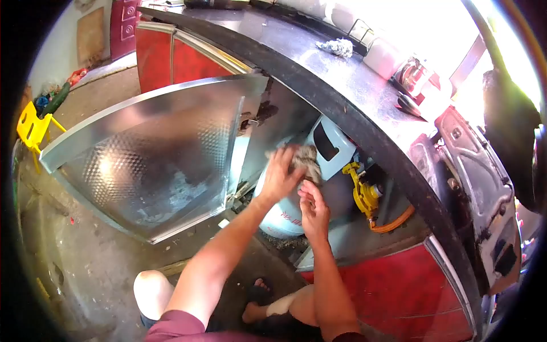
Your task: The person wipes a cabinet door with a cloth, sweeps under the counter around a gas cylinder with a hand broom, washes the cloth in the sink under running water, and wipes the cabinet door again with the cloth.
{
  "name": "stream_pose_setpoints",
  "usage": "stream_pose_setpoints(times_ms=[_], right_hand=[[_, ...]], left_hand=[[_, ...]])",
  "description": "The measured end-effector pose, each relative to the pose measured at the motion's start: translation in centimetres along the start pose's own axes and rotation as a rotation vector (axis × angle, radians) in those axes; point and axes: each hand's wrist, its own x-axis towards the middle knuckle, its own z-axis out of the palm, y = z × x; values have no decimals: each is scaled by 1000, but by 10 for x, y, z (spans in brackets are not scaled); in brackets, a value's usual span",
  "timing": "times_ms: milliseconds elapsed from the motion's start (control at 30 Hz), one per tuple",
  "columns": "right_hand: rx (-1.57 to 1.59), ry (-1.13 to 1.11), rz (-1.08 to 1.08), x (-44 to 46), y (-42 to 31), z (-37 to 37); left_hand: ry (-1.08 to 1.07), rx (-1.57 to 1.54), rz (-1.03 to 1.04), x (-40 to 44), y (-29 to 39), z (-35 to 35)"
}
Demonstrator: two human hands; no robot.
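Note:
A crumpled grey-brown rag (308, 161) lies against the top of a pale gas cylinder (281, 221), beside its light-blue collar (341, 149). My left hand (280, 175) rests on the rag, its fingers bent over the near edge. Just below and to the right is my right hand (314, 210), in front of the cylinder. Its fingers are loosely curled and apart, with nothing visible in them. A yellow gas regulator (364, 192) with an orange hose (394, 221) sits to the right of the cylinder.
The metal-lined cabinet door (154, 171) stands wide on the left. Overhead runs the dark counter edge (342, 97). A red cabinet panel (399, 288) is at lower right, near a worn metal panel (481, 188). A yellow chair (33, 128) stands far left.

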Motion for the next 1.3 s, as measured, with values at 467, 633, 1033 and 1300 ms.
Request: stream_pose_setpoints(times_ms=[467,633,1033,1300], right_hand=[[-108,-202,88,-8,2,-3],[-541,-341,146,-27,-3,-9],[-942,37,186,-85,-90,-99],[-612,-126,-48,-100,-92,-103]], left_hand=[[-224,129,-731,-24,-124,12],[-34,32,-282,-156,-137,79],[-286,-1202,-897,-164,119,70],[-631,-817,-485,-191,53,146]])
